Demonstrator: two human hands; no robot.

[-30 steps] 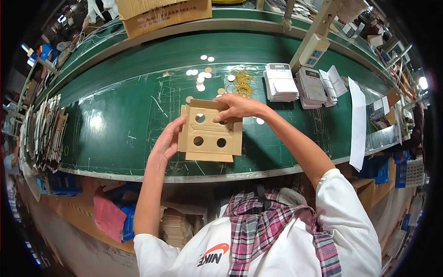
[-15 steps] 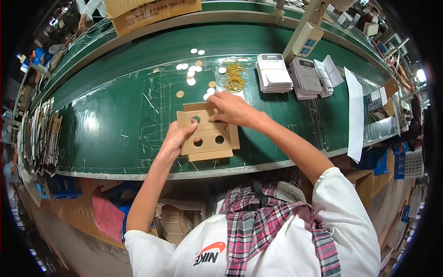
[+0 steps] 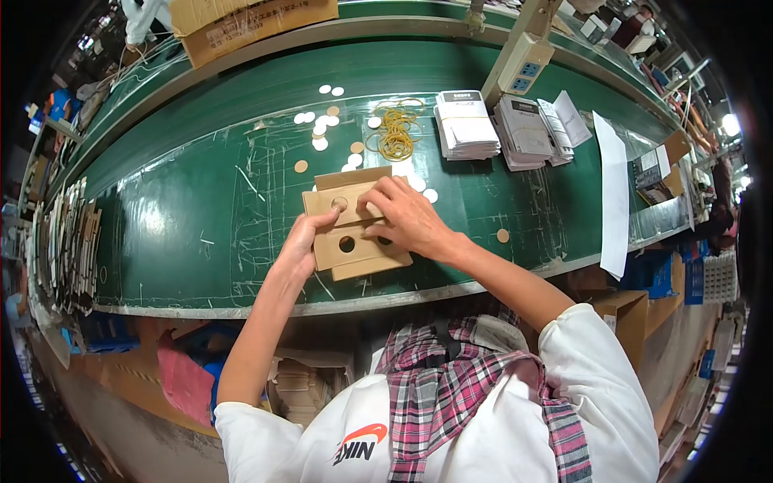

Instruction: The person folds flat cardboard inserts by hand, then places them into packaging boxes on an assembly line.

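Note:
A brown cardboard piece [image 3: 354, 262] with folded-up edges and round cut-out holes is held a little above the green workbench. My left hand [image 3: 302, 241] grips its left edge, with the thumb on top at the upper left hole. Over its right half lies my right hand [image 3: 407, 221], fingers bent against the cardboard and the thumb near the lower right hole. The right hand hides the upper right part. Small round discs, white [image 3: 320, 145] and brown [image 3: 301, 167], lie scattered beyond the cardboard, and a brown disc [image 3: 502, 235] lies right of my right hand.
Yellow rubber bands [image 3: 396, 137] lie in a heap at the back. Banded booklet stacks [image 3: 467, 129] stand beside a post with a socket box [image 3: 525, 68]. Flat cardboard sheets [image 3: 72, 241] are stacked upright at the left. A white paper strip [image 3: 613, 197] hangs over the front edge.
My right hand has moved down over the cardboard, toward the lower right hole. My left thumb now covers more of the upper left hole. White discs beyond my right hand have come into view.

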